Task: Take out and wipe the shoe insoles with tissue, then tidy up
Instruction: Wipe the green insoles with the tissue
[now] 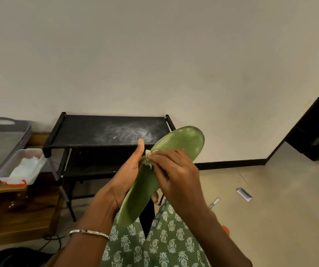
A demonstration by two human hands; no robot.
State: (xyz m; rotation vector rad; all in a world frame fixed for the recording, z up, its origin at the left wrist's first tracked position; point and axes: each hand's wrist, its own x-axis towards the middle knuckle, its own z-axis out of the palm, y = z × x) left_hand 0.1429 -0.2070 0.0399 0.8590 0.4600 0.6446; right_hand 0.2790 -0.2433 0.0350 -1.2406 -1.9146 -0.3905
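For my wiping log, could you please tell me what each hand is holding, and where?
The left hand grips the green insole at its middle; the right hand pinches a tissue wad against its edge.

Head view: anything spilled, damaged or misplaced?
A whitish smear marks the black rack's top shelf, and a paper slip lies loose on the floor. The tissue the right hand presses on the insole looks frayed.

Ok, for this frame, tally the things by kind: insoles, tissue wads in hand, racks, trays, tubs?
Insole: 1
Tissue wad in hand: 1
Rack: 1
Tray: 1
Tub: 1
Total: 5
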